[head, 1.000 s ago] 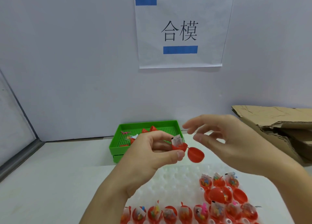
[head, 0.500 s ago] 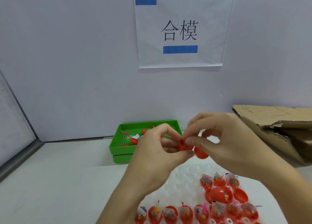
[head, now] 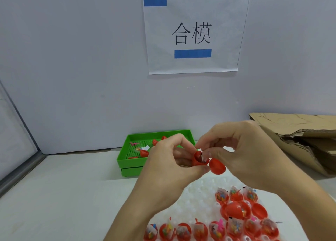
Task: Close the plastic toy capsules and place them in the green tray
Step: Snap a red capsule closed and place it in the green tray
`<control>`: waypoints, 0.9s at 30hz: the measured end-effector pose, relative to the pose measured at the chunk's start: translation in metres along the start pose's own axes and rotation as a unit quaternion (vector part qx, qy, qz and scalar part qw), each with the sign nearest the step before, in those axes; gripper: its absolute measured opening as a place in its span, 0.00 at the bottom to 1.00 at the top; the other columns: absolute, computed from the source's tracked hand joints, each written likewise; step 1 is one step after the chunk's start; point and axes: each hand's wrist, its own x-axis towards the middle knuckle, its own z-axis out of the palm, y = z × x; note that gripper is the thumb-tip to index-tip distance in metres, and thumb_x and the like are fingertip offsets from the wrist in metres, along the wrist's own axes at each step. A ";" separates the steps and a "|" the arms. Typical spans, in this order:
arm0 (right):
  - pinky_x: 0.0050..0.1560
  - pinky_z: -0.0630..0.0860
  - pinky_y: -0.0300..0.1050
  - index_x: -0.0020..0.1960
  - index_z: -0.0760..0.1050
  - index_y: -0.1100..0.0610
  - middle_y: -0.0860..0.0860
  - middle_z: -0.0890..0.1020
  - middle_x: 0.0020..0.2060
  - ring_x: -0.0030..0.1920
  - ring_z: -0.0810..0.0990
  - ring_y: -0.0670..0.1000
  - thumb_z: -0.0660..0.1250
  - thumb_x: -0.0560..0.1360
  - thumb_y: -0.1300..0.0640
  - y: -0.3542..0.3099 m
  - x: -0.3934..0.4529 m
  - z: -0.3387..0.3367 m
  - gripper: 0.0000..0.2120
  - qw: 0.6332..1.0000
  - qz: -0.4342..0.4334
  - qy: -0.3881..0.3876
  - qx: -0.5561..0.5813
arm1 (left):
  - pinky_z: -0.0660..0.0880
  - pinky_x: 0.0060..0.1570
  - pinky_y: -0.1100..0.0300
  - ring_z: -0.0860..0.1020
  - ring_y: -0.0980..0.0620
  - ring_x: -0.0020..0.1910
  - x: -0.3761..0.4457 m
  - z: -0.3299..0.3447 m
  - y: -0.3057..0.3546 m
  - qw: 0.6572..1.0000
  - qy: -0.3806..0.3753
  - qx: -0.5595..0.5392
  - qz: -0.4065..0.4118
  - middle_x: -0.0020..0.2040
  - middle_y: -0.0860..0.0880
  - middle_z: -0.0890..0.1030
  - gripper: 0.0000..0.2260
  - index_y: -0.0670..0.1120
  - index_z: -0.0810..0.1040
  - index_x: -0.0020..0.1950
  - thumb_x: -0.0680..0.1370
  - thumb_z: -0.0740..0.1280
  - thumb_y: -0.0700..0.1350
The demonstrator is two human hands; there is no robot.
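While a green perforated plastic tray (head: 127, 160) sits at the white worktop's (head: 54, 195) far edge, the left hand (head: 169, 170) grips an open red plastic toy capsule (head: 200, 159); right hand (head: 241, 153) fingertips pinch its rim above the near edge.

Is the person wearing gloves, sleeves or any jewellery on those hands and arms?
No. Both the left hand and the right hand are bare, with no gloves, and no rings show on the visible fingers. The forearms are uncovered as far as the frame shows, with no sleeve edge, watch or bracelet in view. Fingernails look short and unpainted.
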 end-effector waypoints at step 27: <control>0.43 0.82 0.37 0.47 0.83 0.48 0.46 0.85 0.36 0.39 0.86 0.46 0.77 0.67 0.70 0.001 0.002 0.010 0.18 0.990 -0.019 0.113 0.083 | 0.82 0.48 0.55 0.85 0.54 0.44 0.001 -0.002 -0.001 0.996 0.036 -0.038 0.066 0.41 0.53 0.86 0.03 0.52 0.83 0.47 0.74 0.74 0.47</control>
